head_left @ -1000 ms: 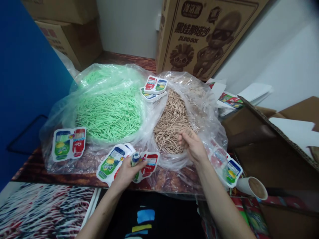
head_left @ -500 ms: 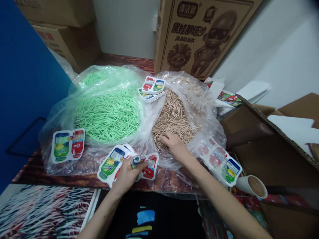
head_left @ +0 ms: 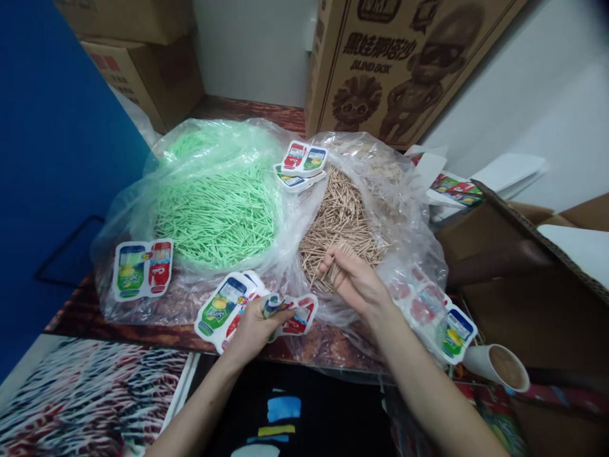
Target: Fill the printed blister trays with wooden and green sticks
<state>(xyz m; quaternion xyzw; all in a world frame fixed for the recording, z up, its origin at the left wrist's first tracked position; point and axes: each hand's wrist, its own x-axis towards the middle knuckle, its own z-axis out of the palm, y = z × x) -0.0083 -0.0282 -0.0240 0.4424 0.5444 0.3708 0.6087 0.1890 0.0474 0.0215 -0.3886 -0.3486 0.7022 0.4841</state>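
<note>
The right hand has turned upward over the bagged brown sticks, its grip seemingly closed on several, suggesting a portion is separated. The left hand clamps a curled printed card.

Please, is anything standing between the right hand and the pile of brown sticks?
Nothing visible does: the right hand is at the near side of the brown sticks, where the clear plastic bag is open; its folds lie around the pile.
</note>
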